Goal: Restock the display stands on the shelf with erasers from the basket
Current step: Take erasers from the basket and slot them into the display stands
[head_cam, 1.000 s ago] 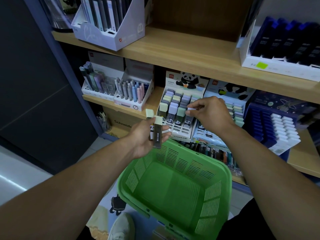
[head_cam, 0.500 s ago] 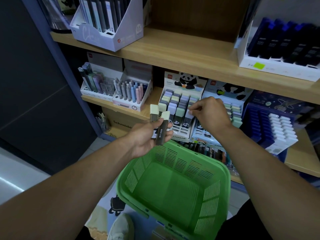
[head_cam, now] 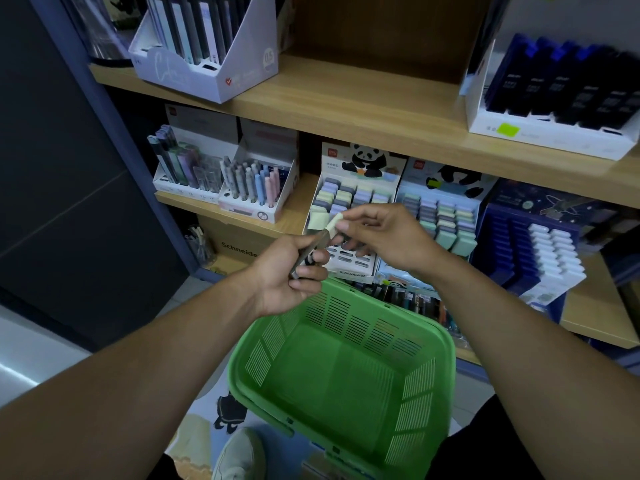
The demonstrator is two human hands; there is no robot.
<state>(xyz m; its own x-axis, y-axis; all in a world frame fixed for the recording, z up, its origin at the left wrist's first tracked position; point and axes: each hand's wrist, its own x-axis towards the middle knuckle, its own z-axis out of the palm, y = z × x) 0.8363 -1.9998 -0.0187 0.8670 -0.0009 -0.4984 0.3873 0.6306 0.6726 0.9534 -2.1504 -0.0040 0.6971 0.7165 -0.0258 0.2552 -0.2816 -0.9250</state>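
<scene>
My left hand [head_cam: 292, 270] grips two long erasers [head_cam: 323, 230] with pale green tips and dark sleeves, held just in front of the shelf. My right hand [head_cam: 379, 235] pinches the tip of one of them between thumb and forefinger. Behind the hands stands the left panda display stand [head_cam: 360, 188] with rows of pastel erasers and several vacant slots at its front. A second panda display stand [head_cam: 446, 216] beside it on the right is nearly full. The green basket [head_cam: 429, 386] sits below my hands; its inside shows no erasers.
White pen display boxes [head_cam: 249, 188] stand left of the panda stands. A dark blue stand of white erasers [head_cam: 550, 251] sits at the right. The wooden shelf above [head_cam: 363, 109] carries more pen boxes. My shoe [head_cam: 239, 455] is on the floor beside the basket.
My right hand has left the left panda stand and moved down-left to the erasers in my left hand, taking hold of one tip. My left hand has tilted the erasers rightward.
</scene>
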